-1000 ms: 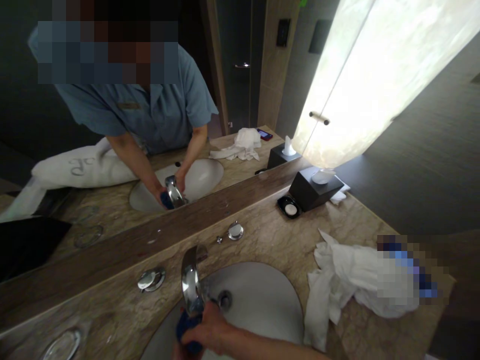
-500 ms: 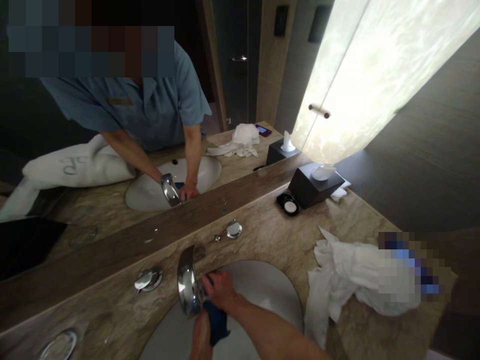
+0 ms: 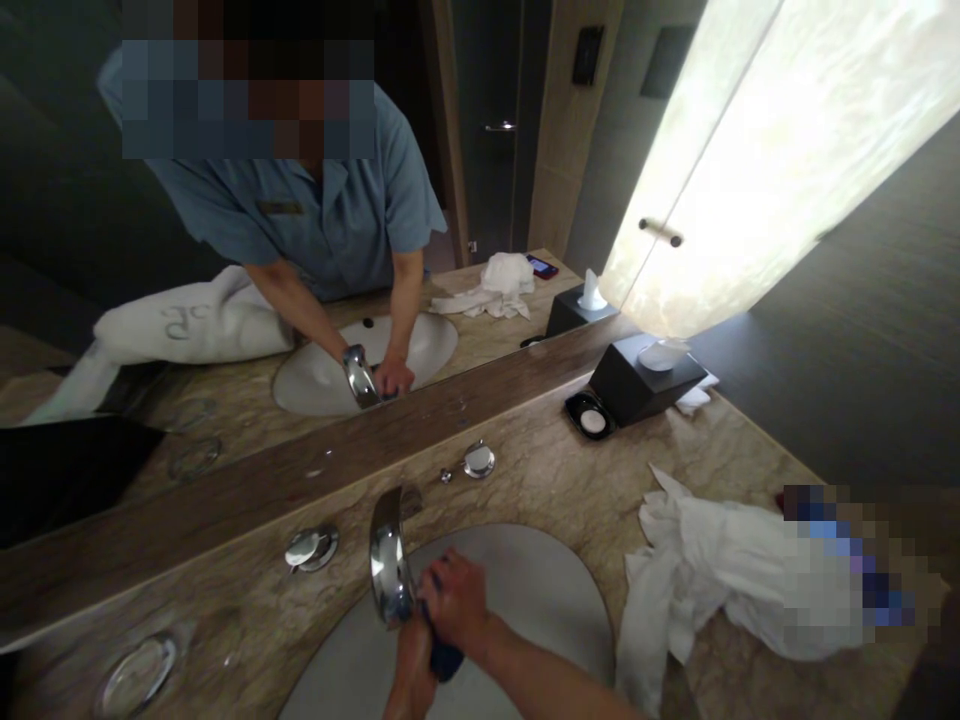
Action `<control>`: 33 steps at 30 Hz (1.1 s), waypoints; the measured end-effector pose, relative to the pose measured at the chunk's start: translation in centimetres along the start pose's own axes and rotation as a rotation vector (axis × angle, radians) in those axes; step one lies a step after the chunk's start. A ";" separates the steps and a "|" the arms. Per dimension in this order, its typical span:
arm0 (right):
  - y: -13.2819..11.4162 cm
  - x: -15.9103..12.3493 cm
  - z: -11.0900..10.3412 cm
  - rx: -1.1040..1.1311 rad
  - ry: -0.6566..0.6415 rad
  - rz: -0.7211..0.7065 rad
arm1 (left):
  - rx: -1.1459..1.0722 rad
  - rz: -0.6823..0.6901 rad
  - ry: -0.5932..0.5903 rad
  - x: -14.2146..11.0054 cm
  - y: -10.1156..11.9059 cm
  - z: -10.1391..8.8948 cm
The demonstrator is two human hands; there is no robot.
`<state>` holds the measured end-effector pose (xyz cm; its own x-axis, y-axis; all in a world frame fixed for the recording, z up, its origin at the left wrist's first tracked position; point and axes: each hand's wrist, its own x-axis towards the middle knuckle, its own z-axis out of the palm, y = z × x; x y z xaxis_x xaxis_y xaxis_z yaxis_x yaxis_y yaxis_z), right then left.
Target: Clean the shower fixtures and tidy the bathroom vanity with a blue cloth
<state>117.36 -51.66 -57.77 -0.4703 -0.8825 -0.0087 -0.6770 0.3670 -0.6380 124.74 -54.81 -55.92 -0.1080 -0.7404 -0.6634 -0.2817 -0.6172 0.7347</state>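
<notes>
Over the white oval sink [image 3: 555, 580], both my hands are together on a dark blue cloth [image 3: 445, 660]. My right hand [image 3: 456, 600] is closed over its upper part, just right of the chrome faucet [image 3: 390, 560]. Below the spout, my left hand [image 3: 415, 640] grips the cloth from the left side, its fingers partly hidden behind the cloth and the right hand. A bit of the cloth hangs down between my wrists. The mirror shows the same two hands beside the faucet.
White cloths [image 3: 712, 560] lie bunched on the marble counter [image 3: 540, 480] to the right. Near the mirror stand a black tissue box [image 3: 645, 380] and a black soap dish [image 3: 591, 416]. Chrome handles [image 3: 311, 547] flank the faucet. A round glass item [image 3: 139, 675] sits front left.
My hands have drawn closer together around the blue cloth, so less of it shows. The view has shifted slightly, moving the scene to the right.
</notes>
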 end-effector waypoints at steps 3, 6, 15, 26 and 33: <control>2.4 0.7 -3.5 -0.052 0.051 0.049 | -0.010 0.033 0.015 0.2 1.1 -0.1; 2.4 0.8 -8.3 -0.087 0.216 -0.190 | 0.002 0.089 0.033 0.5 2.5 -0.3; 2.8 12.3 -14.7 -0.316 0.247 -0.267 | 0.033 0.194 -0.018 -1.7 5.3 -0.1; 5.3 -0.2 -7.7 -0.021 -0.134 -0.438 | -0.078 0.358 0.004 -4.0 6.1 -2.8; 2.7 -1.3 -2.4 0.280 -0.158 0.085 | -0.187 -0.003 0.027 -4.7 2.8 -7.1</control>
<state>114.79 -48.83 -57.58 -0.4098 -0.8950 -0.1763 -0.4467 0.3654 -0.8167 131.18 -54.95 -49.74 -0.0809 -0.7438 -0.6635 -0.0999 -0.6563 0.7479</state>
